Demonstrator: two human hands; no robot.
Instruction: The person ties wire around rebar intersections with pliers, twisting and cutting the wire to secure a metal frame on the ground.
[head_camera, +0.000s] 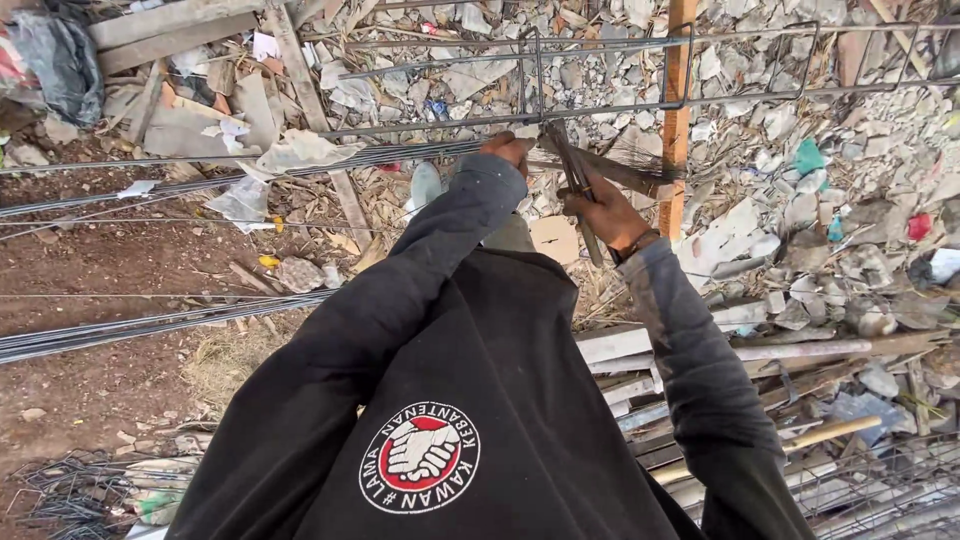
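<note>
- The left hand (508, 150) closes its fingers on the rebar cage (600, 105), apparently to steady a long bar.
- Just right of it, the right hand (603, 212) grips pincers (575, 175), their head at the same bar.
- The cage is thin, rusty-grey, with rectangular stirrups, lying over rubble (800, 200).

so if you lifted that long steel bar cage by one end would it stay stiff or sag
Probably sag somewhat: the rebar cage is long, and its bars look thin. The square stirrups along it should help hold its shape. Likely heavy and awkward, being all steel. The left hand steadies it while the right hand works a tool.
</note>
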